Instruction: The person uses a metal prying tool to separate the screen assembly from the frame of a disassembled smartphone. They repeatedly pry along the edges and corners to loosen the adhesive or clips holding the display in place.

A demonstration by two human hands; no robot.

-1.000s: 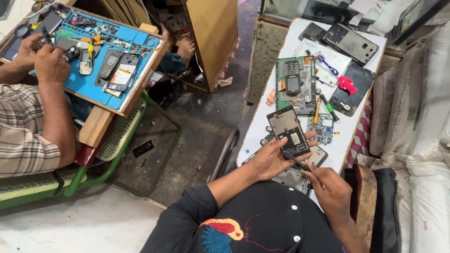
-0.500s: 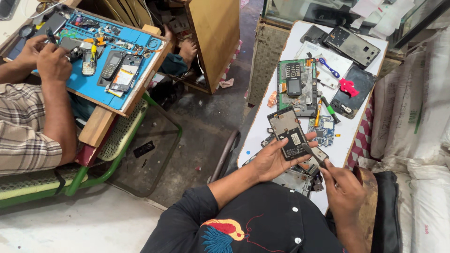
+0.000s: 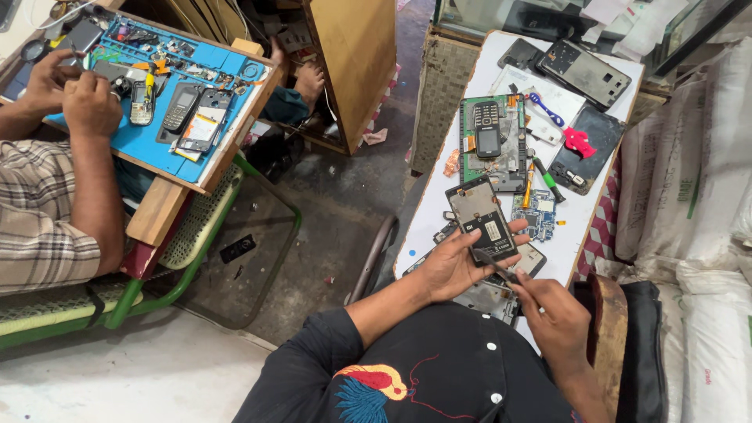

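White laminate is covering the narrow bench (image 3: pixel 478 70) where a person in a black shirt is working on an opened smartphone (image 3: pixel 481 219), its back cover off and its battery and circuit boards exposed. The left hand (image 3: pixel 454 262) is cradling the phone from below, fingers wrapped around its lower edge, tilting it just above the bench. The right hand (image 3: pixel 558 313), just right of the phone, is pinching a thin dark tool (image 3: pixel 495 266) whose tip is touching the phone's lower part. Beyond the phone are lying a green circuit mat (image 3: pixel 513 153) with a small keypad phone (image 3: pixel 487 129), a screwdriver (image 3: pixel 548 180), and loose boards. The phone looks light, rigid and fragile; gripping its side frame seems safest. Far left of the phone, another person is working at a blue mat (image 3: pixel 149 141).
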